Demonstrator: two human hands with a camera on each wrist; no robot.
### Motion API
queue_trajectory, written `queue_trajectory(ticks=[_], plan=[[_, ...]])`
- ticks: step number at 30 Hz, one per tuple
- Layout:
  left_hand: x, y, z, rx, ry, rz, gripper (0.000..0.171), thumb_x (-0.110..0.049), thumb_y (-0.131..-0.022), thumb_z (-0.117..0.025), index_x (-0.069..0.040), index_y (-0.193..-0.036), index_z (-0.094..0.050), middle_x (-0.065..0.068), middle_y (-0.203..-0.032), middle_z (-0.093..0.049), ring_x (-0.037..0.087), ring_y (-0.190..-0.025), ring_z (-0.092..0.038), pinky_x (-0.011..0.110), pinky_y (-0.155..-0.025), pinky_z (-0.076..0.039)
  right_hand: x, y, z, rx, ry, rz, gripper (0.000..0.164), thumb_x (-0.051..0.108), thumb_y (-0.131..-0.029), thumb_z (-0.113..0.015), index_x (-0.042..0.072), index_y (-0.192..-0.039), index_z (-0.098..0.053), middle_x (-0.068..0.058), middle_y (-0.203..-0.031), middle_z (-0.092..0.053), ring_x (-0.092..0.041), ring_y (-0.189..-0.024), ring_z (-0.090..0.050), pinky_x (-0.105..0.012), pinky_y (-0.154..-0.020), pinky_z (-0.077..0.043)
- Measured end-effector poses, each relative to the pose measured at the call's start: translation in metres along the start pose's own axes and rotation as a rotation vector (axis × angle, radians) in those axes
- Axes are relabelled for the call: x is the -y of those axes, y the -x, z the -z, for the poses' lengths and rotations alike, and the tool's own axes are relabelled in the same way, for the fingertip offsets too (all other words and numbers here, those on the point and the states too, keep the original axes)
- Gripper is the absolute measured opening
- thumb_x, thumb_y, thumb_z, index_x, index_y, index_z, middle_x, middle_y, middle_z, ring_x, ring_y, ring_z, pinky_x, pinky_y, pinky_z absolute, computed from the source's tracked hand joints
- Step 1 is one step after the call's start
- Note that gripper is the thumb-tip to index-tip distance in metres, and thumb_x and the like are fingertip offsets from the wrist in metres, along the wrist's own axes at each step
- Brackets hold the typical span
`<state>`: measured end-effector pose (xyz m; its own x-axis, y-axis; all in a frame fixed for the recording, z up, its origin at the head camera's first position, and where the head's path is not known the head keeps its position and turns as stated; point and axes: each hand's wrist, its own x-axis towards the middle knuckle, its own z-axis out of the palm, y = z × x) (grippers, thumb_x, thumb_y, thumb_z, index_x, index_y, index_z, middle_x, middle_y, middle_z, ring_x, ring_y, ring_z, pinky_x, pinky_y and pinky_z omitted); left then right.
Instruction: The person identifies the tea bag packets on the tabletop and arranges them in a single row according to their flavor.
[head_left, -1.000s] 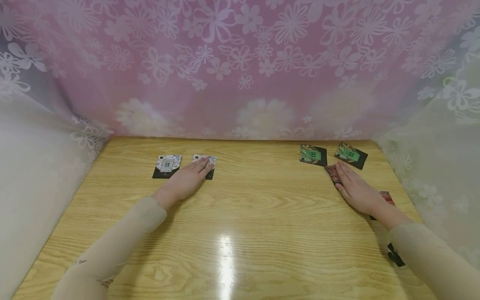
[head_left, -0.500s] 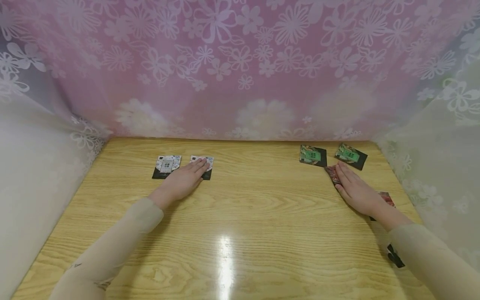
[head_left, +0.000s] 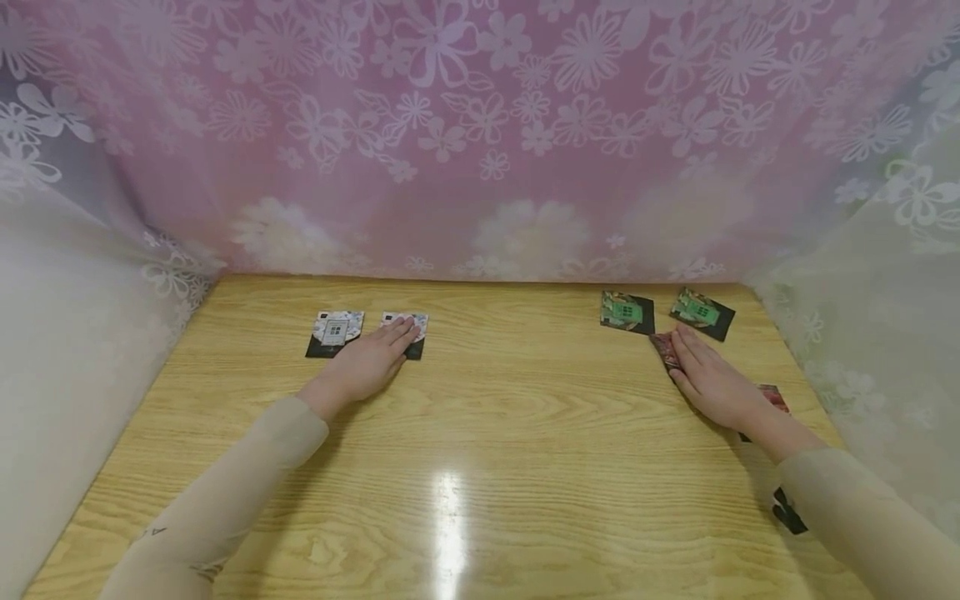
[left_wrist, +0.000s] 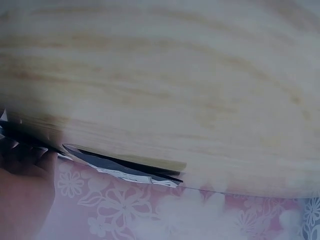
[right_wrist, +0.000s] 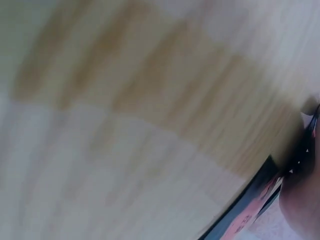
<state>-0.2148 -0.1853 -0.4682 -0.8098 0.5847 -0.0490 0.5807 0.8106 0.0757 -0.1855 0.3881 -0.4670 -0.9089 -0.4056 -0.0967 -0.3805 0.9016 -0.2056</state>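
Observation:
My left hand (head_left: 365,364) lies with extended fingers on a flat white, floral packet with a black lower part (head_left: 423,326), covering much of it. A matching white-and-black packet (head_left: 334,331) lies just left of it, partly behind the hand. On the right, my right hand (head_left: 716,387) rests with its fingers straight and together over a red-and-black packet (head_left: 664,349). Another red packet (head_left: 774,397) shows beside that wrist, mostly hidden by it. In the left wrist view, a packet (left_wrist: 125,170) appears edge-on beside the fingers.
Two green-and-black packets (head_left: 627,312) lie at the table's back right, beyond my right hand. A small black item (head_left: 788,512), partly hidden, sits by the right sleeve. Floral curtains (head_left: 480,167) border the wooden table (head_left: 510,433) at the back and both sides.
My left hand and the packet under it have shifted slightly left since a second ago, closer to the matching packet. The right hand stays in place.

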Motion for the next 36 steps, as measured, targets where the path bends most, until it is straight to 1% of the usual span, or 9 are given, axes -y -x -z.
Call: queue_trajectory(ticks=[4, 9, 12, 14, 17, 21, 25, 32, 36], plan=[[0.0, 0.0, 0.0, -0.005, 0.016, 0.005, 0.057, -0.021, -0.114, -0.048, -0.007, -0.167, -0.033, 0.017, -0.173, -0.032, 0.037, -0.159, -0.036, 0.054, -0.131, -0.035, 0.011, 0.0, -0.005, -0.031, 0.008, -0.036, 0.07, 0.023, -0.115, -0.044, -0.017, -0.163, -0.012, -0.04, -0.171, -0.01, -0.056, -0.16, -0.014, -0.069, -0.13, -0.021], [0.0, 0.001, 0.002, 0.003, 0.016, 0.005, 0.056, -0.021, -0.115, -0.046, -0.008, -0.168, -0.033, 0.016, -0.174, -0.032, 0.036, -0.16, -0.035, 0.053, -0.131, -0.036, 0.035, 0.002, -0.015, -0.073, 0.022, -0.1, 0.068, 0.022, -0.115, -0.043, -0.021, -0.16, -0.016, -0.045, -0.168, -0.013, -0.06, -0.157, -0.017, -0.072, -0.127, -0.025], [0.0, 0.0, 0.002, -0.001, 0.012, -0.002, 0.055, -0.021, -0.115, -0.046, -0.007, -0.167, -0.034, 0.016, -0.173, -0.032, 0.035, -0.16, -0.035, 0.053, -0.131, -0.036, 0.053, 0.0, -0.019, -0.071, 0.027, -0.134, 0.068, 0.022, -0.115, -0.042, -0.021, -0.161, -0.015, -0.044, -0.168, -0.012, -0.058, -0.158, -0.016, -0.071, -0.128, -0.024], [0.0, 0.0, 0.001, -0.006, 0.004, -0.007, 0.055, -0.02, -0.115, -0.047, -0.007, -0.167, -0.034, 0.016, -0.173, -0.033, 0.035, -0.16, -0.035, 0.052, -0.131, -0.036, 0.065, -0.002, -0.021, -0.063, 0.026, -0.141, 0.068, 0.023, -0.115, -0.041, -0.02, -0.161, -0.015, -0.043, -0.169, -0.012, -0.058, -0.159, -0.015, -0.07, -0.129, -0.024], [0.001, -0.001, 0.0, -0.012, -0.006, -0.01, 0.055, -0.02, -0.115, -0.047, -0.007, -0.167, -0.034, 0.016, -0.173, -0.033, 0.035, -0.16, -0.036, 0.052, -0.131, -0.036, 0.083, -0.007, -0.02, -0.06, 0.021, -0.13, 0.067, 0.023, -0.115, -0.042, -0.019, -0.162, -0.016, -0.042, -0.17, -0.012, -0.056, -0.159, -0.016, -0.07, -0.129, -0.024], [0.001, -0.001, 0.0, -0.015, -0.013, -0.01, 0.055, -0.02, -0.115, -0.047, -0.007, -0.167, -0.035, 0.016, -0.173, -0.034, 0.035, -0.16, -0.036, 0.051, -0.131, -0.036, 0.102, -0.014, -0.021, -0.097, 0.034, -0.095, 0.066, 0.021, -0.114, -0.045, -0.02, -0.16, -0.022, -0.042, -0.168, -0.018, -0.056, -0.158, -0.02, -0.068, -0.13, -0.026], [0.001, -0.001, -0.001, -0.018, -0.023, -0.01, 0.055, -0.02, -0.114, -0.047, -0.006, -0.166, -0.035, 0.016, -0.172, -0.035, 0.034, -0.159, -0.037, 0.05, -0.131, -0.037, 0.116, -0.023, -0.023, -0.125, 0.038, -0.076, 0.065, 0.019, -0.112, -0.048, -0.02, -0.159, -0.026, -0.04, -0.168, -0.023, -0.055, -0.158, -0.024, -0.065, -0.131, -0.027], [0.002, -0.002, -0.002, -0.022, -0.026, -0.013, 0.055, -0.02, -0.114, -0.047, -0.006, -0.166, -0.035, 0.016, -0.172, -0.035, 0.034, -0.159, -0.037, 0.05, -0.131, -0.036, 0.137, -0.042, -0.025, -0.089, 0.043, -0.069, 0.065, 0.021, -0.114, -0.044, -0.017, -0.161, -0.023, -0.038, -0.17, -0.021, -0.051, -0.161, -0.021, -0.061, -0.133, -0.025], [0.002, -0.002, -0.003, -0.016, -0.025, -0.011, 0.055, -0.021, -0.114, -0.047, -0.006, -0.167, -0.035, 0.016, -0.173, -0.034, 0.034, -0.16, -0.036, 0.05, -0.132, -0.035, 0.148, -0.055, -0.029, -0.11, 0.028, -0.044, 0.065, 0.02, -0.113, -0.046, -0.018, -0.161, -0.024, -0.038, -0.169, -0.022, -0.051, -0.161, -0.022, -0.061, -0.133, -0.026]])
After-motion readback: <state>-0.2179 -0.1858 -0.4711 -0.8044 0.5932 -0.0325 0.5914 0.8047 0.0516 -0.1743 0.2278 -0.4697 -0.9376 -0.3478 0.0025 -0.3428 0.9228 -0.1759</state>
